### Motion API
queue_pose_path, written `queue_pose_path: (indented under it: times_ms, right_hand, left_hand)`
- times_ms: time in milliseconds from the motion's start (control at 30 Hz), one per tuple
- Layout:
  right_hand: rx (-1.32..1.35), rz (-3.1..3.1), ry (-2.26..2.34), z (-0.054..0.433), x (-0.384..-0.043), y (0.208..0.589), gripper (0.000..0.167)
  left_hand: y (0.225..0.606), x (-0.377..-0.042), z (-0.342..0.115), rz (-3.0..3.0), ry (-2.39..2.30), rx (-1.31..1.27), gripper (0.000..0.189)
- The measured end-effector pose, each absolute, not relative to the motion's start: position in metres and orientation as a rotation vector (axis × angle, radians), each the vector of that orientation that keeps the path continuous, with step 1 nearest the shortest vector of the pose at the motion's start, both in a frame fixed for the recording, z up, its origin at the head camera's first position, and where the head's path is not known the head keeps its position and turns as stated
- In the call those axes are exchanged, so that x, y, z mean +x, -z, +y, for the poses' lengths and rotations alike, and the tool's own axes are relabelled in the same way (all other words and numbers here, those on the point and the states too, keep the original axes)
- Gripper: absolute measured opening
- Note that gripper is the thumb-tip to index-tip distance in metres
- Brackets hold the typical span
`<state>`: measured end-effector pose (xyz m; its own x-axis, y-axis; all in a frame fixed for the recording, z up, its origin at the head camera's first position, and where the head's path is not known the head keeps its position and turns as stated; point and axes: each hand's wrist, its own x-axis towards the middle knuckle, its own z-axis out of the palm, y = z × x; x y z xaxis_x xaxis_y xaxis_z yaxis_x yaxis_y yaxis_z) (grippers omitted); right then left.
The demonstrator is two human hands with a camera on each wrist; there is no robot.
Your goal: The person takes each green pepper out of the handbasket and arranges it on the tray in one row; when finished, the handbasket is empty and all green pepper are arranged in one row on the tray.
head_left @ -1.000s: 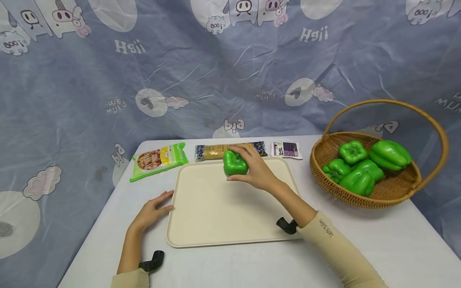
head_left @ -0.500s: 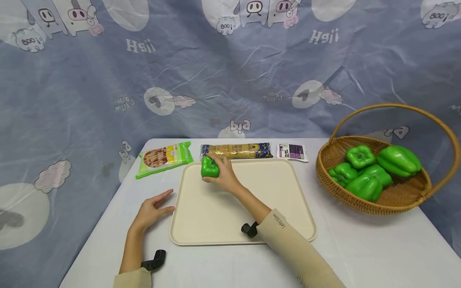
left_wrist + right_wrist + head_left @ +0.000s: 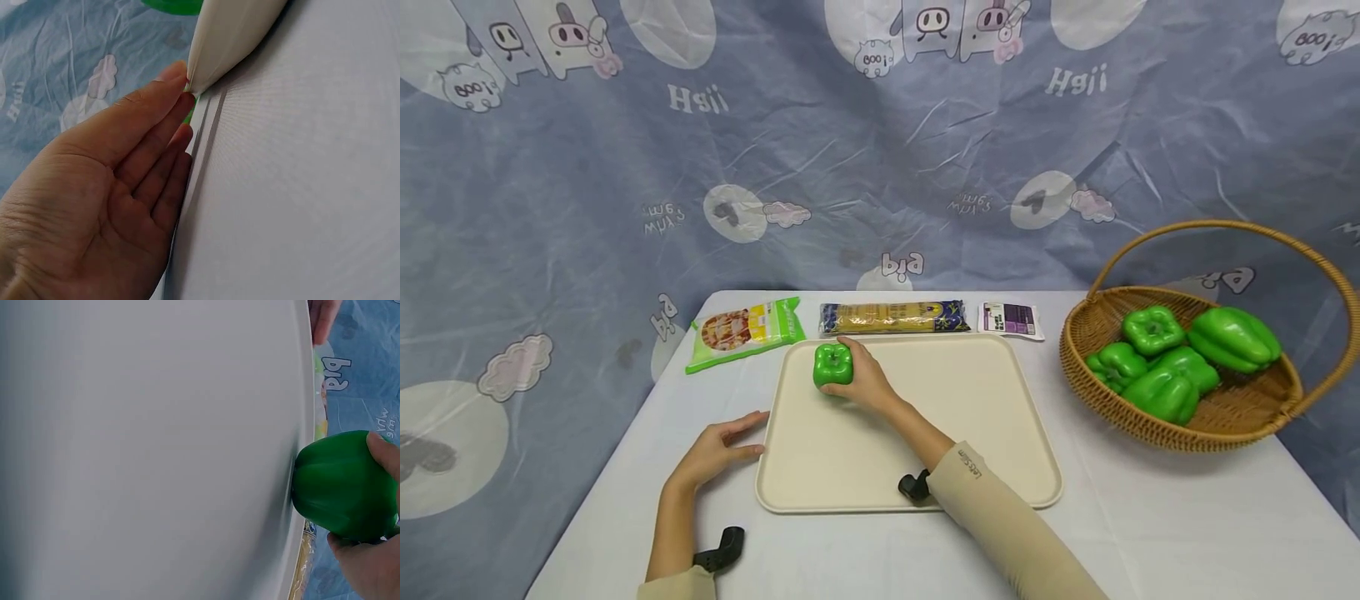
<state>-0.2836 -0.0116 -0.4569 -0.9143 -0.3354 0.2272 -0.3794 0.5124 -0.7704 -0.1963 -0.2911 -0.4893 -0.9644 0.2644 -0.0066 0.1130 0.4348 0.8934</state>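
My right hand grips a green bell pepper over the back left corner of the cream tray. In the right wrist view the pepper sits right at the tray's surface, thumb and fingers on opposite sides of it. At the tray's left edge my left hand lies with fingers nearly straight, their tips right at the rim. The left wrist view has that hand with its palm showing and its thumb at the tray's rim.
Several more green peppers lie in a wicker basket with a tall handle on the right. Behind the tray are a green-edged food packet, a long noodle packet and a small purple-and-white packet.
My right hand has carried the pepper left across the tray and lowered it toward the back left corner. The left hand has stayed beside the tray's left edge.
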Motion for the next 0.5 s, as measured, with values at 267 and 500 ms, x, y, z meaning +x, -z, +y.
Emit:
queue_pose_path:
  times_ms: [267, 500]
  right_hand:
    - [0.628, -2.654, -1.444, -0.028, -0.284, 0.462, 0.09]
    - [0.664, -2.658, -1.435, -0.056, -0.28, 0.465, 0.09]
  left_hand:
    - [0.498, -0.2, -0.295, 2.562, -1.512, 0.336, 0.054]
    - [0.498, -0.199, -0.299, 2.556, -1.511, 0.388, 0.054]
